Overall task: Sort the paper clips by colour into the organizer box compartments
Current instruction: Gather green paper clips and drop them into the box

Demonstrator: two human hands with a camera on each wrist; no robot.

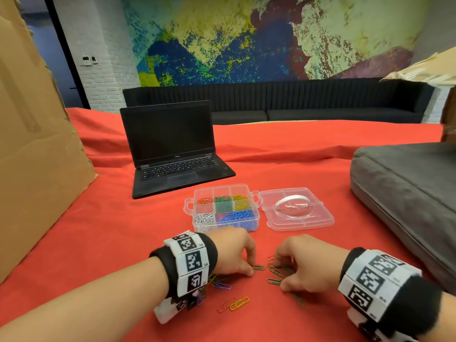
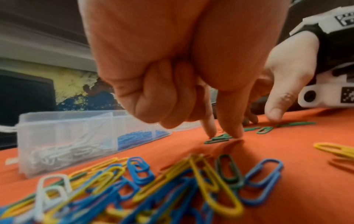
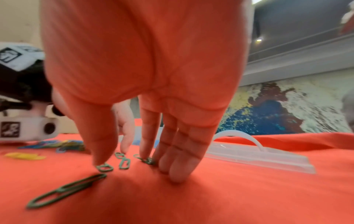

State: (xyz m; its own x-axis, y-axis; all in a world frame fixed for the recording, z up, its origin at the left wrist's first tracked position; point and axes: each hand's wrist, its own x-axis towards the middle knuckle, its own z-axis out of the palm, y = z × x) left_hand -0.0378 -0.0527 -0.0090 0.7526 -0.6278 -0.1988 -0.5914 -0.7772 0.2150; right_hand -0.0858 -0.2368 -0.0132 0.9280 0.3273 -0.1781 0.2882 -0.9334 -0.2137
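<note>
Plainly, the green clips [image 1: 276, 270] are featherweight loops of coated wire, stiff enough to hold their shape but thin and lying flat on the red cloth [image 1: 283, 154], so nothing stands up to catch. I judge the best hold is at one rounded end, nail under it to tip it up, or dragging several together and pinching the bunch. The soft cloth gives under a fingertip, which should help a nail get beneath the wire; the smooth coating may let a clip slide away instead.

The left hand [image 1: 230, 253] has its last fingers curled in while the forefinger and thumb tips press down on one green clip [image 2: 216, 140], pinning it; whether it is lifted yet I cannot tell. The right hand [image 1: 303, 264] is spread, its straight fingers [image 3: 180, 165] resting on the cloth among the scattered green clips, thumb tip on one and forefinger on another, holding nothing up.

Beyond both grips stands the clear plastic box [image 1: 197, 224], hard-walled and glossy, with red, green and yellow clips in its far compartments and white and blue in the near ones. Its lid [image 1: 299, 225] lies open to the right of it. Behind the left wrist sits a tangled heap of mixed clips [image 2: 153, 189], blue, yellow, white and green; hooked together like that they will likely lift in clumps.
</note>
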